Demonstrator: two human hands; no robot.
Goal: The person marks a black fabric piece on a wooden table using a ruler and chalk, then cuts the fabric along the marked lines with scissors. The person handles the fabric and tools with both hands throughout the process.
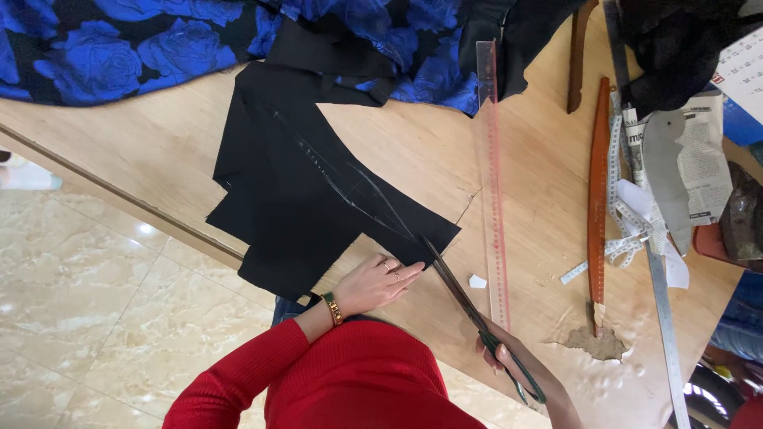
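From my feed, the right hand [509, 357] was half hidden behind the red sleeve and the scissors' green handles, fingers closed through the loops; I couldn't make out the thumb. The scissors [465, 306] had their blade tips at the near edge of the black fabric [310, 191], right where a faint chalk line ran across it. Whether the blades were parted or shut I couldn't tell, they were too thin and dark. The left hand [377, 284] lay flat and open, fingers pressing the fabric's corner onto the desk [159, 143]. The cloth's top end disappeared under the blue rose-patterned fabric [119, 48], which was cut off by the frame. Just right of the scissors lay a long clear ruler [493, 175], then a brown curved ruler [598, 183], a white tape measure [624, 238] tangled beside it, and a metal ruler [660, 302] running off the bottom edge. A tiny white scrap [477, 281] sat between scissors and clear ruler.
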